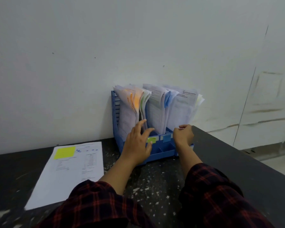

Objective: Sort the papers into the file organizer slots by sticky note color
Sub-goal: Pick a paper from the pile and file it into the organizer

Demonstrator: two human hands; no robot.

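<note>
Nearing done: you're spreading left hand (137,142) fingers at the file organizer (161,151), right hand (183,134) curled; one yellow-noted paper (67,171) is waiting near the table's back edge.

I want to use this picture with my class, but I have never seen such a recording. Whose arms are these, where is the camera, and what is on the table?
The one picture comes from a camera worn on a person's head, looking down at their own arms in checked sleeves. The left hand, fingers spread, and the right hand rest at a blue file organizer full of upright papers; neither clearly holds anything. Coloured notes mark its slots. Beside it on the dark table lies a loose sheet with a yellow-green sticky note.
</note>
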